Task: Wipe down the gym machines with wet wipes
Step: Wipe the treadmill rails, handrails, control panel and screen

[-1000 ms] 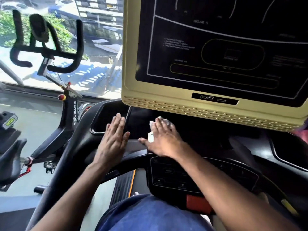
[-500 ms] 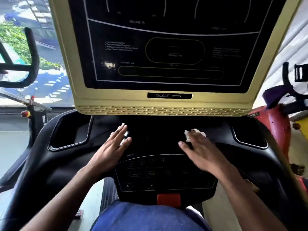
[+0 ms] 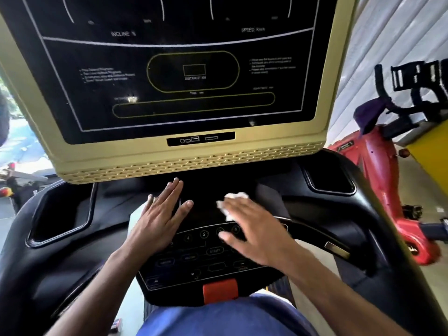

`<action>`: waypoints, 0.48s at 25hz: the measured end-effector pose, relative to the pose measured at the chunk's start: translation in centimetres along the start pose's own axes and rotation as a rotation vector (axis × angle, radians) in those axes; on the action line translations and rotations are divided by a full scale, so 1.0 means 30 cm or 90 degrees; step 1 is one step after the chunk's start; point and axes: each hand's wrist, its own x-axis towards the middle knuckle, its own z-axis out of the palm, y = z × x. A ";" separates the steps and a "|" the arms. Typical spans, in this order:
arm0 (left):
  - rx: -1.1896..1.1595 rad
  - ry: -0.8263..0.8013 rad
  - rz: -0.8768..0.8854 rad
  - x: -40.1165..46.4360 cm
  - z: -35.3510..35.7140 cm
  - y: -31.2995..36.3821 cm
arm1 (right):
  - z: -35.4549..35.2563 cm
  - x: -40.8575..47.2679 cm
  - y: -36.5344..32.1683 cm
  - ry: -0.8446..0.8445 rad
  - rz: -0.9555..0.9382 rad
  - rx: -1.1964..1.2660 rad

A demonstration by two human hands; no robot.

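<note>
Both hands are on the treadmill console [image 3: 72, 238], and I'll use the keypad panel [image 3: 206, 258] as the reference for everything. Above the keypad: big display [image 3: 169, 76], dark screen in a beige frame, printed INCLINE and SPEED labels, vent grille along its lower edge overhanging the deck I'm wiping. Left and right of the keypad: recessed cup pockets [image 3: 60, 214] in the black plastic. Below the keypad, at its bottom edge: red safety key [image 3: 220, 289], just above my blue-clad lap [image 3: 225, 318]. Right of the keypad, well apart, past the handrail: red exercise bike [image 3: 378, 170] with black handlebars, yellow body beside it, against a white corrugated wall [image 3: 388, 57]. Far left of the keypad: part of another bike, blurred. My left hand [image 3: 161, 219] lies flat at the keypad's upper left, fingers straight and slightly spread, pointing up toward the display, holding nothing. My right hand [image 3: 252, 229] is flat too, palm over the keypad's top right, fingers extended, pressing the wet wipe [image 3: 234, 202] against the glossy black deck just above the keypad's number row. Wipe is white, crumpled into a wad, mostly covered by my fingers, with lumps sticking out ahead and to the left of them. Long axis: can't tell, too bunched up and motion-blurred.
</note>
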 end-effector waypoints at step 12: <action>0.020 0.099 0.063 0.013 -0.036 0.133 | 0.041 0.047 0.001 0.061 -0.058 0.009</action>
